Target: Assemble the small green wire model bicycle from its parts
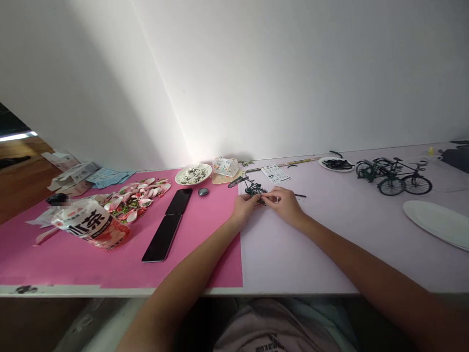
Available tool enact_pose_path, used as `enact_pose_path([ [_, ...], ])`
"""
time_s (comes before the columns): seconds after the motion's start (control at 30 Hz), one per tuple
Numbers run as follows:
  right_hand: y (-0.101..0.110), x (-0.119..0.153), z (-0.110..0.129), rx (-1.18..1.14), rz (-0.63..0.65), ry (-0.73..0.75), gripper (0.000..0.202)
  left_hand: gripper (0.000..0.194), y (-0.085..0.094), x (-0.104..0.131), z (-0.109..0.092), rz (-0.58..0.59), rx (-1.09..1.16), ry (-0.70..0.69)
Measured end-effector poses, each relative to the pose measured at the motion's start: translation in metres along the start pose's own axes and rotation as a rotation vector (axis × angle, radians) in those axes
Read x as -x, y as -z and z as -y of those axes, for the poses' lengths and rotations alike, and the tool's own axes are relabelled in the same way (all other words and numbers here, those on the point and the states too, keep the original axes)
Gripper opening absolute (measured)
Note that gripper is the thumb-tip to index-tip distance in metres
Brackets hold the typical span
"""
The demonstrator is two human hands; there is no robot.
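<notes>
A small dark green model bicycle [252, 187] is tilted in front of me, one wheel pointing up and to the left. My left hand [244, 207] is closed around its lower end. My right hand [284, 201] pinches at the same end, with fingertips meeting those of the left. Whatever small part lies between the right fingertips is hidden. A thin dark stick [301, 196] lies just right of the right hand. Behind the hands is a sheet of small printed stickers [276, 173].
Several finished-looking model bicycles [390, 176] stand at the right, near a plate of black parts [336, 169] and a white oval plate [436, 222]. To the left are an open folding phone [163, 234], a drink bottle [97, 226], pink petal-like pieces [137, 200] and a plate of small bits [179, 177].
</notes>
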State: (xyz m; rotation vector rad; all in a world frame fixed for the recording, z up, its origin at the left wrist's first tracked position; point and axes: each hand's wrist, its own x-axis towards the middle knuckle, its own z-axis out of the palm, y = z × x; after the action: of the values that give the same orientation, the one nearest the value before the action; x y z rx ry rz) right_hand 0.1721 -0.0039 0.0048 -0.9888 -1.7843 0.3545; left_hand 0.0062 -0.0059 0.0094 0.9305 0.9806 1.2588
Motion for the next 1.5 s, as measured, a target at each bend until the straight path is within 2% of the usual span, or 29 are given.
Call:
enact_pose_path([
  [0.13,-0.001,0.0,0.0,-0.013,-0.011,-0.028,0.014,0.024,0.001,0.002,-0.001,0.006,-0.003,-0.005],
  [0.27,0.0,0.0,-0.001,-0.079,-0.002,-0.12,0.016,0.029,0.002,0.002,-0.002,0.025,-0.02,-0.027],
  [0.47,0.013,-0.008,-0.005,-0.096,0.103,-0.164,0.028,0.036,0.003,0.0,0.002,0.029,-0.061,-0.044],
  [0.53,0.026,-0.015,-0.016,0.013,0.098,-0.116,0.027,0.036,0.002,-0.001,0.003,0.02,-0.077,-0.045],
  [0.63,0.053,-0.026,-0.045,0.341,0.094,-0.063,0.021,0.034,0.002,-0.002,0.004,0.001,-0.11,-0.046],
  [0.73,0.078,-0.031,-0.079,0.557,0.185,-0.158,0.012,0.034,0.002,-0.003,0.004,0.005,-0.13,-0.042],
  [0.83,0.092,-0.031,-0.102,0.611,0.269,-0.326,0.012,0.034,0.002,-0.003,0.004,0.016,-0.116,-0.034],
  [0.93,0.092,-0.029,-0.111,0.602,0.282,-0.305,0.012,0.033,0.002,-0.002,0.003,0.016,-0.113,-0.028],
  [1.1,0.079,-0.025,-0.098,0.623,0.221,-0.141,0.026,0.033,0.002,-0.002,0.004,0.006,-0.135,-0.033],
  [1.23,0.066,-0.026,-0.067,0.416,0.125,-0.147,0.015,0.035,0.002,-0.003,0.006,-0.02,-0.131,-0.063],
  [1.3,0.06,-0.028,-0.049,0.256,0.06,-0.028,0.013,0.035,0.002,-0.004,0.008,-0.043,-0.13,-0.082],
  [1.4,0.051,-0.029,-0.024,0.178,-0.014,0.141,0.016,0.033,0.002,-0.005,0.009,-0.07,-0.125,-0.105],
  [1.5,0.044,-0.026,-0.009,0.165,0.003,0.21,0.019,0.031,0.002,-0.005,0.01,-0.081,-0.111,-0.117],
])
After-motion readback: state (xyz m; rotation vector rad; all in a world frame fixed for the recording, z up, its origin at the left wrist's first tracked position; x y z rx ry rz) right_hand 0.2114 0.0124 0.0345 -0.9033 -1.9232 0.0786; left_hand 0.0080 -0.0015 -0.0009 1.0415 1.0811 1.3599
